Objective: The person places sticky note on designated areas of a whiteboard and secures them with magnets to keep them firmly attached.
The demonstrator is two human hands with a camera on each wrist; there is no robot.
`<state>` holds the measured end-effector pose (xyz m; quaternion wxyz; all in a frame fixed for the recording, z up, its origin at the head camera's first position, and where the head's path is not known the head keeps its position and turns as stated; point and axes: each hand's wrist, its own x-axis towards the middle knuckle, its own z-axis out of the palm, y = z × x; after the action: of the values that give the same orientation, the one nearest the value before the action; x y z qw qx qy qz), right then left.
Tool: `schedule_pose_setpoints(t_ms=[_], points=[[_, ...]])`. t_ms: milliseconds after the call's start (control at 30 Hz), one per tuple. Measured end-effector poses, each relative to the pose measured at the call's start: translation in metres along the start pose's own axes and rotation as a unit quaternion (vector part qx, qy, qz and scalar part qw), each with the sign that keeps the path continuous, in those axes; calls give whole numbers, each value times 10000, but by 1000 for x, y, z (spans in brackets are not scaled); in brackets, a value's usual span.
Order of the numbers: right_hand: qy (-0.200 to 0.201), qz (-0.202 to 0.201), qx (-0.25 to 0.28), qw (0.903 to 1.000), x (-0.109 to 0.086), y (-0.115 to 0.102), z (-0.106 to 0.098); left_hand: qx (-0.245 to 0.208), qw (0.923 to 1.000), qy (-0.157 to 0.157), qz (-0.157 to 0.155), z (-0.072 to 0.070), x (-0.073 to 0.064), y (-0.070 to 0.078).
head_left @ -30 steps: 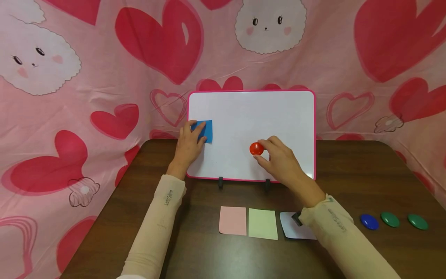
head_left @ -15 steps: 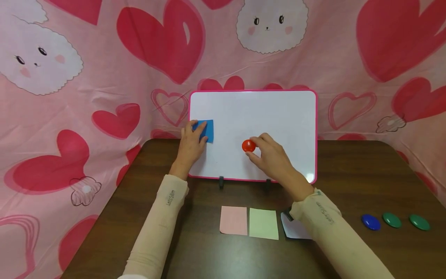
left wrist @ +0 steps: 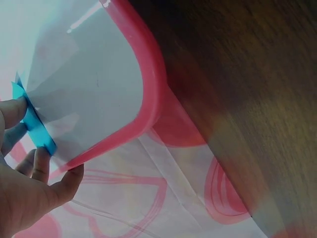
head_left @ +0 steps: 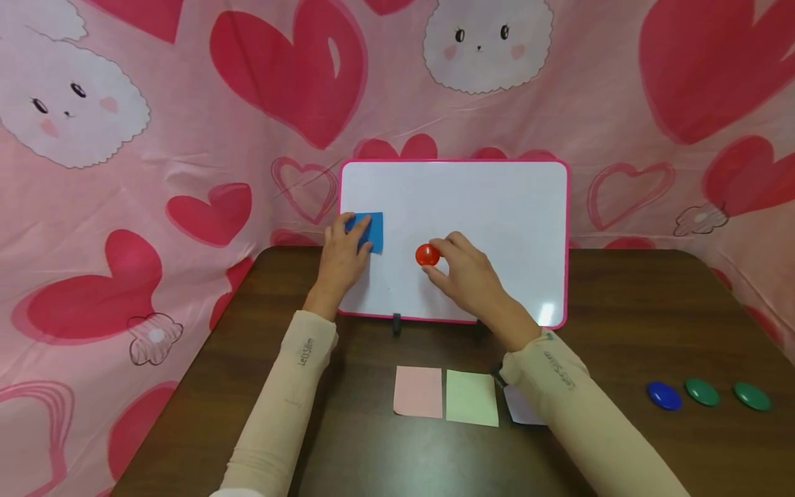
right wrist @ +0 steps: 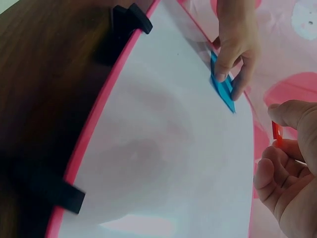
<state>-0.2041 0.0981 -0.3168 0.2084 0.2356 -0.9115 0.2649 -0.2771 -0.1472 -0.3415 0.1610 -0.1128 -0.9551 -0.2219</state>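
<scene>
A whiteboard [head_left: 484, 200] with a pink frame stands upright on the table. On its left side lies a blue sticky note [head_left: 377, 233], with my left hand [head_left: 339, 255] pressing it to the surface, fingers spread. One left finger reaches the pink frame in the left wrist view. My right hand [head_left: 470, 275] pinches a round red magnet [head_left: 427, 255] by its edges between thumb and fingers. The magnet is in front of the board's middle, to the right of the note. In the right wrist view the red magnet [right wrist: 277, 133] shows edge-on, apart from the board.
Pink [head_left: 419, 391] and light green sticky notes [head_left: 472, 398] lie before the board. A pale purple note [head_left: 524, 407] is partly hidden under my right sleeve. A blue magnet [head_left: 664, 395] and two green magnets [head_left: 702, 391] sit at the right. Black feet [head_left: 396, 324] support the board.
My right hand has moved left and slightly up with the red magnet, closer to the blue note. The left hand stays on the note.
</scene>
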Motion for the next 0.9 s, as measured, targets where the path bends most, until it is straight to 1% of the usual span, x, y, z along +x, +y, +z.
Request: schedule_pose_setpoints(t_ms=[267, 467, 633, 767, 900], points=[[-92, 143, 23, 9999, 14, -11, 3, 20, 10000, -11, -22, 0, 0, 1], [-93, 204, 16, 9997, 22, -13, 8, 55, 10000, -47, -18, 1, 1, 0], [-206, 304, 49, 9993, 30, -15, 13, 40, 10000, -32, -52, 0, -1, 0], [-277, 321, 27, 9991, 38, -16, 19, 102, 9999, 36, 15, 0, -2, -1], [-490, 361, -54, 9981, 48, -16, 25, 196, 9997, 73, 86, 0, -2, -1]])
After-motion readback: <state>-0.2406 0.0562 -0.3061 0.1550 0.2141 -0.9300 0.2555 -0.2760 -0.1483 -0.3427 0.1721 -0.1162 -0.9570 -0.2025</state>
